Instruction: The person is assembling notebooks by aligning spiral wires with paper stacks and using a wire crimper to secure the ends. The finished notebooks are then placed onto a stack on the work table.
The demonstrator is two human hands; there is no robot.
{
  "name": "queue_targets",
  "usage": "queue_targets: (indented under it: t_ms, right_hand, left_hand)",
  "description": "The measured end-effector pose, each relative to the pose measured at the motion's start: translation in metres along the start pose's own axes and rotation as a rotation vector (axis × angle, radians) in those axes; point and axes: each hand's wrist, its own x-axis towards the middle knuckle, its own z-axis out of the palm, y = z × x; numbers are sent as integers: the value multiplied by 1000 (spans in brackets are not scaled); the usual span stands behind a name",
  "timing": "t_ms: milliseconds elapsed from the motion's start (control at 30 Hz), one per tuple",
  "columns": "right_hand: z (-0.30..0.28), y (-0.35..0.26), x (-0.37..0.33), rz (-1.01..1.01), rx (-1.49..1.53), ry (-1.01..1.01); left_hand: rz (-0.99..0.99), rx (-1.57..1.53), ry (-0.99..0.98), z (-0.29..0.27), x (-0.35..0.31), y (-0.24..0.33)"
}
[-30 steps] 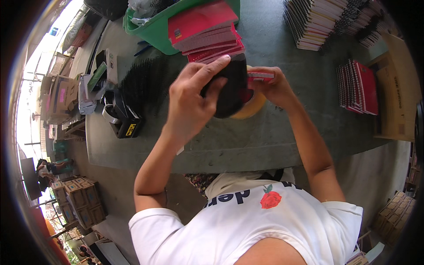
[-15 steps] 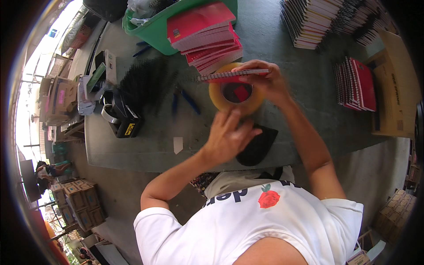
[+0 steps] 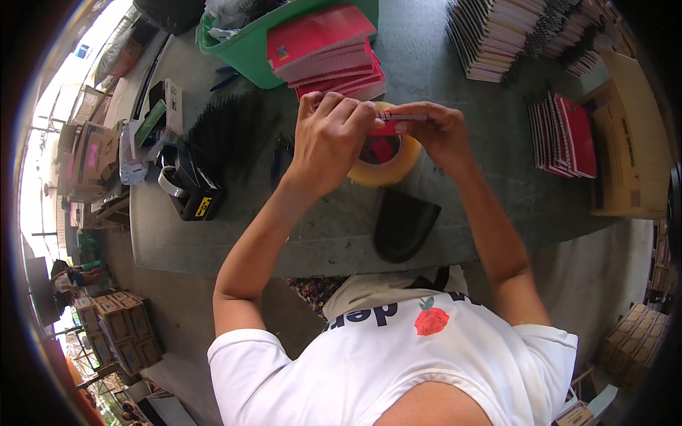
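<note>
1 red notebook [image 3: 388,128], held edge-on above 1 yellow tape roll [image 3: 383,175]. Right hand [image 3: 442,133] pinches its right end, presumably for steadiness. Left hand [image 3: 330,138] curls at its left end; whether gripping, cannot tell.

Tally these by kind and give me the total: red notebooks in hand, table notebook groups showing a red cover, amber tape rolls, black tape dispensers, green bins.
Red notebook in the right hand: 1
Notebook groups showing a red cover: 2
Amber tape roll: 1
Black tape dispenser: 1
Green bin: 1
Total: 6
</note>
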Motion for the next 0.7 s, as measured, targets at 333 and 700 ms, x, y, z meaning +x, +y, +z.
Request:
queue_targets:
  t_ms: [333,700]
  right_hand:
    - [1,0,1,-77,-37,-1]
    - [16,-10,7,-78,-43,106]
  left_hand:
    - [-83,-116,-146,-2,3,-2]
    - [-104,126,-138,-7,1,-3]
